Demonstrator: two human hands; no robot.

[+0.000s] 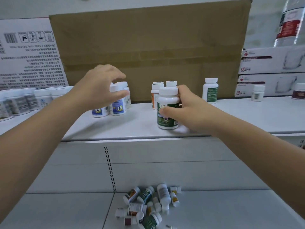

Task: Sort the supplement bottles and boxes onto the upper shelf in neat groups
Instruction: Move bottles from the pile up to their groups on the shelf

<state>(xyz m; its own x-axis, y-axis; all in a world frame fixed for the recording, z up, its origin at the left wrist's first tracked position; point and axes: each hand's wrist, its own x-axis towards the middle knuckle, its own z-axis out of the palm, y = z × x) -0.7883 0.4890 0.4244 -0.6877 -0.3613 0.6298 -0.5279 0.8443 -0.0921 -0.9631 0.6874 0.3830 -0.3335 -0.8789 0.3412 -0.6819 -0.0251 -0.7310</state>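
Observation:
My right hand (186, 109) grips a white bottle with a green label (166, 109), standing upright near the front of the upper shelf (239, 116). My left hand (99, 86) hovers with spread, relaxed fingers just over a group of white bottles with blue labels (117, 108) and holds nothing. Behind the gripped bottle stand two or three white bottles, one with an orange label (154, 95). Another green-labelled bottle (210, 90) stands alone to the right. A heap of several small bottles (148, 204) lies on the lower shelf.
A large brown cardboard box (148, 47) fills the back of the upper shelf. Grey-labelled white bottles (21, 101) line the left end. White printed boxes (272, 71) are stacked at the right, with two small bottles (258, 93) in front.

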